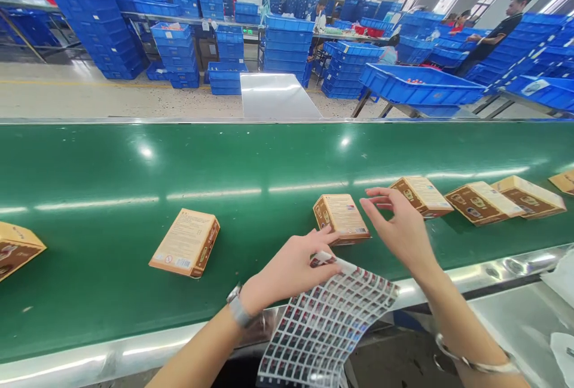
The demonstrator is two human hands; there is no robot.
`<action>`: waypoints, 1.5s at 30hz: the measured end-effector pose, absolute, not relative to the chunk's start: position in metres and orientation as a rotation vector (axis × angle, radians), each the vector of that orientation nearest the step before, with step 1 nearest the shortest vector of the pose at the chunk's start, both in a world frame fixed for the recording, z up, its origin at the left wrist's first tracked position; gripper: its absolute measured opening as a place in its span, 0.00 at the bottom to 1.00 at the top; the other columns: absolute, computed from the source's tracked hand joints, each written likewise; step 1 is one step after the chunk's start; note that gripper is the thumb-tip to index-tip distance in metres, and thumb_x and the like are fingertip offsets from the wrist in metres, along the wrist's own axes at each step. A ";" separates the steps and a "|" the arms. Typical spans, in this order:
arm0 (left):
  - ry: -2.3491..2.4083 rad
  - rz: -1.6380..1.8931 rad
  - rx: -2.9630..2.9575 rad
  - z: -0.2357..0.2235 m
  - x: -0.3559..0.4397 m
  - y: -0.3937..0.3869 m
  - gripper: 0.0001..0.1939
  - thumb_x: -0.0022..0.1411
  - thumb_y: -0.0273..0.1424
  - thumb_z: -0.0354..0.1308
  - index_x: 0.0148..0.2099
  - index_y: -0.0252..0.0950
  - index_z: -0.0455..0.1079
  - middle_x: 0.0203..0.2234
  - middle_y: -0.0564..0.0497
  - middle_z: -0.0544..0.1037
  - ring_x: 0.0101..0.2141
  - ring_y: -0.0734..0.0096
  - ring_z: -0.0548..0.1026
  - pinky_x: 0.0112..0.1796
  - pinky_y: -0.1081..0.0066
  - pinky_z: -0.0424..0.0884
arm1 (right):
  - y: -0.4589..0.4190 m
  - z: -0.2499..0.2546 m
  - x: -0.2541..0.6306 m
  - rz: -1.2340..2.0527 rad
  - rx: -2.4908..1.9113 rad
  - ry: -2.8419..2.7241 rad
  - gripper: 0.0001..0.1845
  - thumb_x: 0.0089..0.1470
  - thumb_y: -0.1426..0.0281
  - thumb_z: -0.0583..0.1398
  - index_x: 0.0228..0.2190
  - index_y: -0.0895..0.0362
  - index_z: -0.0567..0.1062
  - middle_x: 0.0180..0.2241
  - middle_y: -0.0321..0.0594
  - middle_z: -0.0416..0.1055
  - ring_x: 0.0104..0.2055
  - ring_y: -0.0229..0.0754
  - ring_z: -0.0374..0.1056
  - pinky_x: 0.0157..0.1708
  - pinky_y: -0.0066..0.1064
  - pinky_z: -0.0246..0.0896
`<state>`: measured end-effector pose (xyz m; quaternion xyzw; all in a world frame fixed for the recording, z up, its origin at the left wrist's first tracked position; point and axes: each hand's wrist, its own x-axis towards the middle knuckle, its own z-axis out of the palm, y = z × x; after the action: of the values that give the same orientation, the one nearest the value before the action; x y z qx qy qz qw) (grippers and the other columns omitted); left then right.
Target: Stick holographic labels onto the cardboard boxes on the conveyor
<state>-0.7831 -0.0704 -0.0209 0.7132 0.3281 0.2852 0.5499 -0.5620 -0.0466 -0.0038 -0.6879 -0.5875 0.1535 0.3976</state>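
While the left hand (296, 262) pinches the top edge of the gridded label sheet (325, 316) at lower centre, its forefinger reaches the near carton (343, 211), right of centre. Beside it, the right hand (406, 232) has curled fingers, tips close; whether they grip anything I cannot tell. Keeping the sheet uncreased and pressing the carton lightly would probably serve best. The carton at centre left (182, 235) carries a barcode (183, 262) and round red mark (168, 259); its print is too small to read.

head-worn camera — looks forward and down, close over green belt (251, 161)
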 end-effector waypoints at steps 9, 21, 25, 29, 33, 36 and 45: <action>1.013 0.758 1.030 0.002 -0.823 -0.103 0.14 0.51 0.36 0.68 0.38 0.32 0.78 0.23 0.52 0.77 0.23 0.76 0.69 0.26 0.76 0.63 | -0.108 0.039 -0.597 1.148 -1.426 -1.958 0.15 0.57 0.54 0.63 0.36 0.52 0.82 0.34 0.41 0.80 0.34 0.45 0.76 0.32 0.31 0.73; 1.133 0.791 1.068 0.001 -0.831 -0.121 0.13 0.54 0.39 0.67 0.32 0.33 0.83 0.23 0.48 0.81 0.24 0.72 0.72 0.26 0.75 0.66 | -0.113 0.035 -0.612 1.189 -1.409 -1.928 0.16 0.54 0.59 0.64 0.41 0.52 0.83 0.25 0.37 0.74 0.26 0.40 0.71 0.19 0.23 0.64; 1.156 0.794 1.079 -0.003 -0.831 -0.125 0.12 0.55 0.39 0.67 0.35 0.35 0.83 0.25 0.48 0.83 0.26 0.70 0.75 0.28 0.75 0.70 | -0.111 0.034 -0.609 1.214 -1.442 -1.913 0.16 0.52 0.59 0.65 0.42 0.51 0.83 0.27 0.37 0.77 0.28 0.42 0.73 0.23 0.26 0.68; 1.167 0.862 1.077 -0.005 -0.833 -0.126 0.11 0.56 0.39 0.67 0.37 0.37 0.84 0.27 0.48 0.84 0.28 0.68 0.77 0.30 0.74 0.72 | -0.109 0.033 -0.604 1.238 -1.470 -1.866 0.12 0.52 0.58 0.66 0.31 0.52 0.83 0.27 0.39 0.78 0.30 0.44 0.74 0.28 0.30 0.70; 1.168 0.799 1.117 0.000 -0.841 -0.124 0.12 0.56 0.38 0.66 0.36 0.35 0.84 0.25 0.46 0.83 0.25 0.69 0.76 0.27 0.75 0.70 | -0.112 0.032 -0.606 1.252 -1.419 -1.819 0.15 0.55 0.58 0.64 0.23 0.53 0.80 0.22 0.37 0.75 0.25 0.41 0.71 0.25 0.28 0.67; 1.214 0.769 1.140 0.007 -0.850 -0.122 0.11 0.53 0.36 0.68 0.37 0.35 0.84 0.30 0.46 0.84 0.28 0.68 0.78 0.27 0.75 0.71 | -0.116 0.033 -0.610 1.232 -1.401 -1.841 0.16 0.56 0.57 0.63 0.24 0.53 0.80 0.23 0.38 0.76 0.24 0.42 0.71 0.24 0.28 0.66; 1.158 0.754 1.138 0.008 -0.858 -0.124 0.13 0.56 0.40 0.66 0.34 0.35 0.84 0.24 0.46 0.83 0.24 0.68 0.76 0.25 0.74 0.70 | -0.120 0.032 -0.615 1.221 -1.405 -1.922 0.15 0.59 0.58 0.61 0.25 0.51 0.81 0.24 0.37 0.78 0.25 0.42 0.72 0.23 0.27 0.65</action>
<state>-0.8580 -0.1241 0.0081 0.4958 0.5049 0.3286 0.6255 -0.6146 -0.1199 0.0321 -0.5109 -0.6988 0.4442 0.2309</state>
